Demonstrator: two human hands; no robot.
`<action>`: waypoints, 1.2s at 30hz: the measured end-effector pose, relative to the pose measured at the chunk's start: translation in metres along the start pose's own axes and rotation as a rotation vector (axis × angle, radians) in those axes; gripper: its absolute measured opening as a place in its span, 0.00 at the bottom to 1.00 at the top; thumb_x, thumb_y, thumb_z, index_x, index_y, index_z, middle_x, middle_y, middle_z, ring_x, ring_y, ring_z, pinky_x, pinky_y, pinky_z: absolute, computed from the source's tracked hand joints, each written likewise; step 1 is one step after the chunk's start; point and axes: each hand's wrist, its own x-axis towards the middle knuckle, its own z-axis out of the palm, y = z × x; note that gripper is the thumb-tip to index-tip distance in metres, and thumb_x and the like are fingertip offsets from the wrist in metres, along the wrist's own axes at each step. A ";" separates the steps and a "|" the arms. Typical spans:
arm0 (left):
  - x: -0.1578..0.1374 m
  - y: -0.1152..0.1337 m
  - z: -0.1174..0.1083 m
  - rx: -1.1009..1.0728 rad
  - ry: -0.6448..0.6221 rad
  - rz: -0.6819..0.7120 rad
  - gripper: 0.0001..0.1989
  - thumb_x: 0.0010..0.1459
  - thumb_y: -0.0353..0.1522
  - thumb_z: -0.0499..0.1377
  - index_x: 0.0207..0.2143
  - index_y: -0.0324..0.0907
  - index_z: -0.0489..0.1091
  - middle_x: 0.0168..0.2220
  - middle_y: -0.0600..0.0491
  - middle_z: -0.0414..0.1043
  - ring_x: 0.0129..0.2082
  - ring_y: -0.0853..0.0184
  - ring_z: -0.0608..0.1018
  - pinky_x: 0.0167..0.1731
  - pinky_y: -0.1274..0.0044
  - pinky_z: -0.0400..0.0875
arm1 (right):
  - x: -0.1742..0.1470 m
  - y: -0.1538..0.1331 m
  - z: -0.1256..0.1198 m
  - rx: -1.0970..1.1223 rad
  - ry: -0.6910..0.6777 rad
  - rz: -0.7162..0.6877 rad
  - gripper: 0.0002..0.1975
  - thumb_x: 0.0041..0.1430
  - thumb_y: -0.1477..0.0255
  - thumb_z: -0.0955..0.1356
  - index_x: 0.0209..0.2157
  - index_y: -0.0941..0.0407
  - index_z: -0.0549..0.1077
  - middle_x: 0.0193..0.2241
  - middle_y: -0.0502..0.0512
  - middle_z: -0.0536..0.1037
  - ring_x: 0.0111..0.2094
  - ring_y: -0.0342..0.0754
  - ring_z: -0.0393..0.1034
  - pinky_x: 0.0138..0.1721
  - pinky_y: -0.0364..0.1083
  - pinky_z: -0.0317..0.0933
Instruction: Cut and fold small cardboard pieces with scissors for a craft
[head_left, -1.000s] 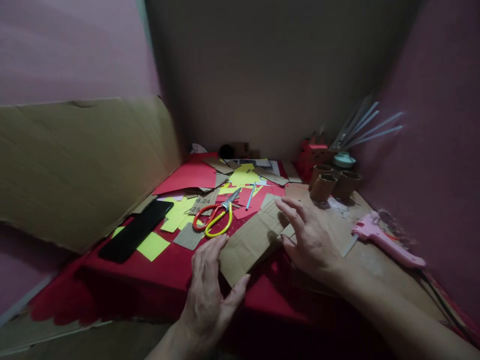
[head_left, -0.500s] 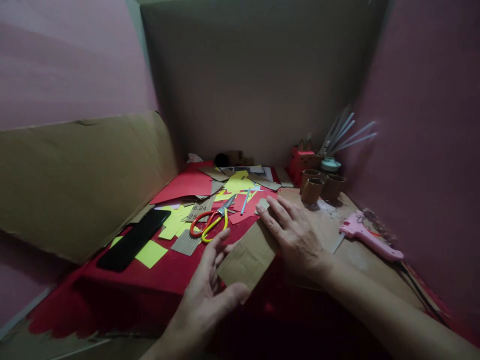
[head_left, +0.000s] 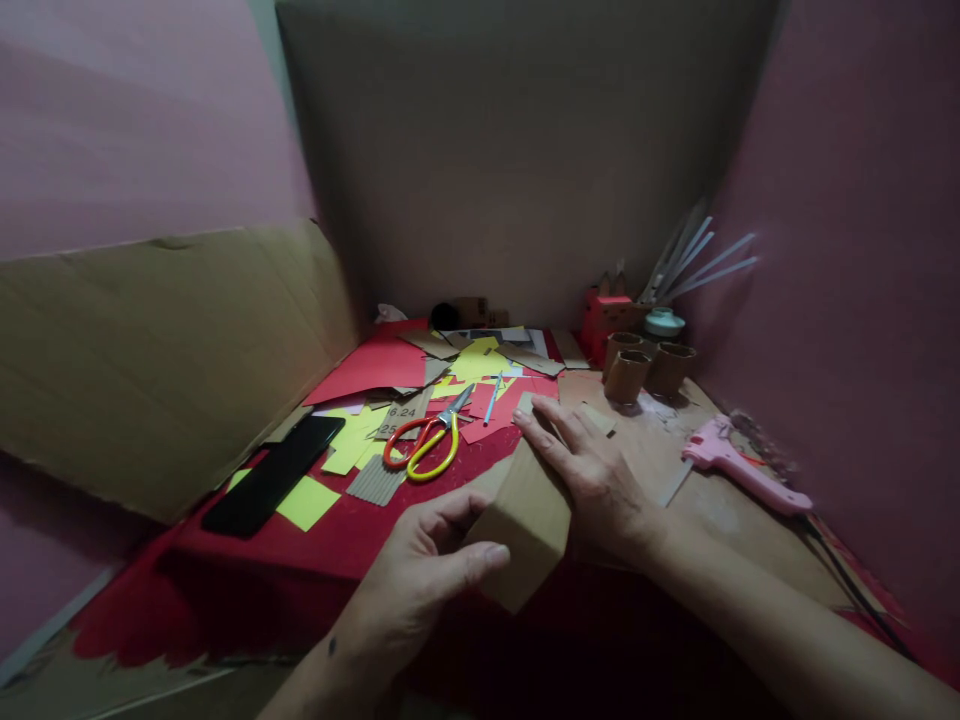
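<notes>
Wall, grey (head_left: 525, 170), closes off the far end. Brown cardboard panel (head_left: 180, 360) leans along the left side. Table next, under red cloth (head_left: 300, 560), with a flat cardboard board (head_left: 757, 540) over its right part. Red sheet (head_left: 375, 362) lies toward the back left.

At the near edge, a person's two bare hands on one folded cardboard piece (head_left: 532, 515), creased so that its faces meet at an angle. Left hand (head_left: 409, 580): holds the piece at its left side, thumb on the near face, fingers curled behind. Right hand (head_left: 596, 475): fingers out nearly straight along the upper right of the piece, thumb hidden; cannot tell whether it grips.

Black phone (head_left: 274, 475) at left, partly over yellow paper. Pink glue gun (head_left: 742, 465) on the board, nozzle toward the right hand. Scissors (head_left: 427, 440), one red handle, one yellow, beyond the left hand, blades pointing away. Three short cardboard tubes (head_left: 627, 378), upright, back right. Thin pale-blue stick (head_left: 493, 398) just beyond the scissors.
</notes>
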 end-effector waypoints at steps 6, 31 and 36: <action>0.005 0.001 0.000 0.132 0.039 0.073 0.06 0.51 0.28 0.65 0.34 0.43 0.78 0.32 0.55 0.76 0.34 0.70 0.74 0.36 0.81 0.69 | -0.001 0.007 0.007 0.280 0.170 0.184 0.33 0.57 0.77 0.66 0.63 0.52 0.56 0.53 0.64 0.69 0.53 0.58 0.66 0.51 0.57 0.65; 0.033 0.005 -0.007 0.332 0.229 0.142 0.04 0.52 0.32 0.64 0.32 0.42 0.76 0.36 0.52 0.75 0.38 0.62 0.76 0.35 0.77 0.71 | -0.011 -0.004 0.005 0.960 -0.088 0.487 0.36 0.53 0.84 0.63 0.62 0.50 0.57 0.58 0.59 0.68 0.56 0.52 0.66 0.51 0.52 0.66; 0.043 0.010 -0.006 0.494 0.270 0.178 0.05 0.54 0.32 0.61 0.33 0.42 0.76 0.36 0.50 0.74 0.43 0.59 0.75 0.42 0.71 0.70 | -0.013 0.005 0.005 1.114 -0.248 0.503 0.44 0.49 0.74 0.74 0.64 0.51 0.53 0.62 0.62 0.60 0.61 0.56 0.58 0.57 0.56 0.60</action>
